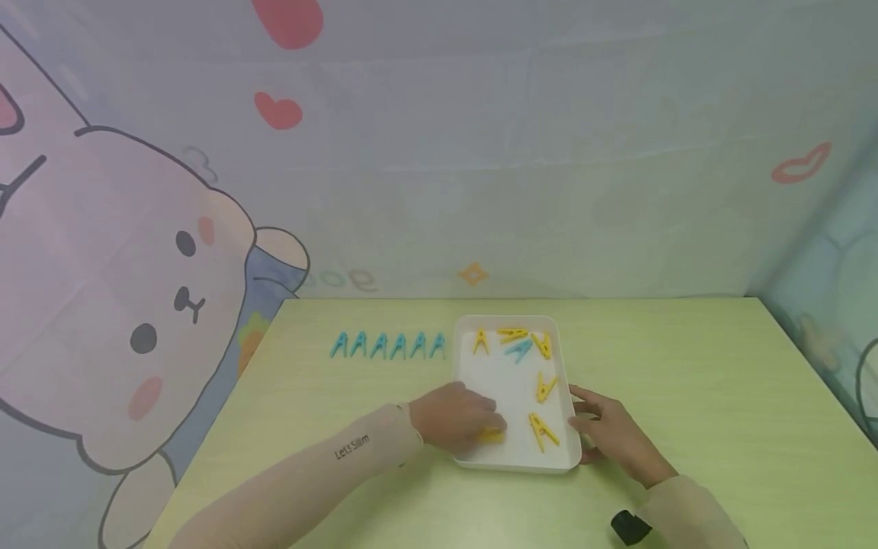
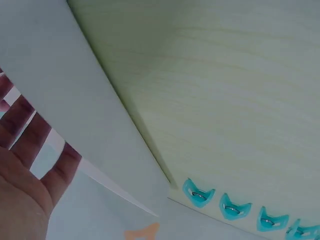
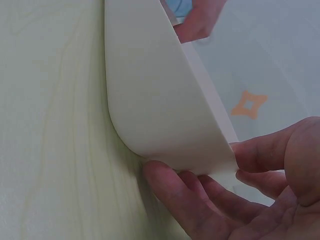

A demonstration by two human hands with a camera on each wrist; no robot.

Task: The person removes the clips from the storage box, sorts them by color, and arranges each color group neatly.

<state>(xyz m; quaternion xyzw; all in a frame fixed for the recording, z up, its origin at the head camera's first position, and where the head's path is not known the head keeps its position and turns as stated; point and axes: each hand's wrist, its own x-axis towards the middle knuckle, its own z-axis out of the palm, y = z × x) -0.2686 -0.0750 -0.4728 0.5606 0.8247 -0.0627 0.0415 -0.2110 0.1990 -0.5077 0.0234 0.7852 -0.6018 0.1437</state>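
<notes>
A white tray [image 1: 504, 463] holds several yellow clothespins [image 1: 542, 432] and one blue clothespin [image 1: 519, 351]. Reaching in over its left side, my left hand [image 1: 456, 418] has its fingertips at a yellow clothespin [image 1: 491, 435] near the front left corner. I cannot tell whether the fingers pinch it. In the left wrist view, the tray wall [image 2: 85, 100] hides the ends of the spread fingers [image 2: 62, 172]. My right hand [image 1: 613, 435] grips the tray's right edge; in the right wrist view, some fingers [image 3: 170, 187] press the outer wall [image 3: 155, 95] while others sit at the rim.
Left of the tray, several blue clothespins [image 1: 379, 346] stand in a neat row on the pale wooden table [image 1: 672, 366]. A cloth backdrop [image 1: 439, 152] with cartoon prints hangs behind the table's back edge. A small black object [image 1: 629, 527] shows beside the right sleeve.
</notes>
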